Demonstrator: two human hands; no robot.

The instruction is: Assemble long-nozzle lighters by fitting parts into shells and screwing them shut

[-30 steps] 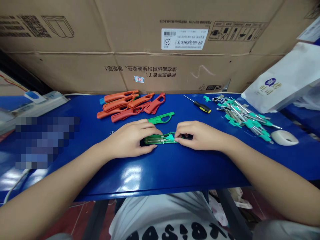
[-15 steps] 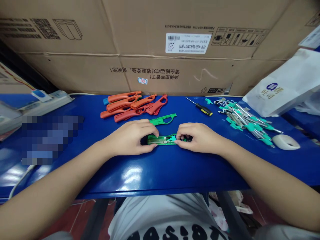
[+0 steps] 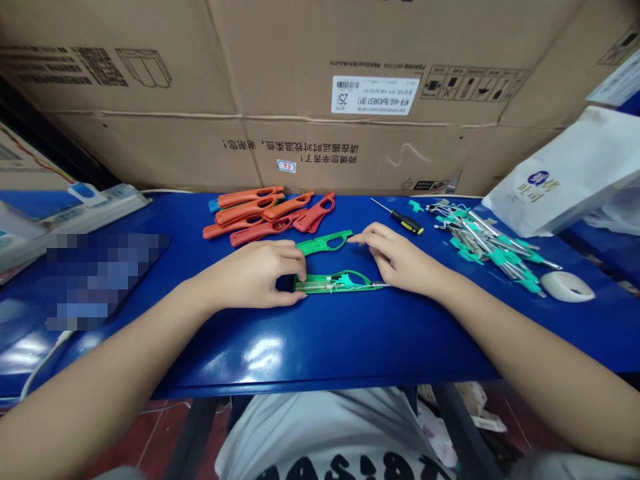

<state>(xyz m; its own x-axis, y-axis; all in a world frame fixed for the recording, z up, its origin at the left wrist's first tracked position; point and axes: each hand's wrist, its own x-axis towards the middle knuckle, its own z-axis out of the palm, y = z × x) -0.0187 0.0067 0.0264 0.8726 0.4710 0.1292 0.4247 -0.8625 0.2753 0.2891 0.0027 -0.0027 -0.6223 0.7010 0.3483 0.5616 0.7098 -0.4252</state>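
On the blue table (image 3: 320, 340) a green handle shell with metal and teal parts inside (image 3: 336, 283) lies in front of me. My left hand (image 3: 256, 273) is closed on its left end, thumb below and fingers on top. My right hand (image 3: 397, 257) has its fingers stretched out, holding nothing, with the fingertips next to the right end of a second, bare green handle shell (image 3: 323, 243) just behind the first.
A pile of orange handle shells (image 3: 265, 215) lies at the back. A screwdriver (image 3: 400, 217), a heap of teal-and-metal parts (image 3: 487, 243) and a white oval object (image 3: 567, 285) are at the right. Cardboard boxes (image 3: 320, 93) wall the back; a power strip (image 3: 90, 207) sits left.
My right hand has let go of the assembled green shell and moved back toward the bare green shell, its fingers now spread. The left hand has stayed on the shell's left end.
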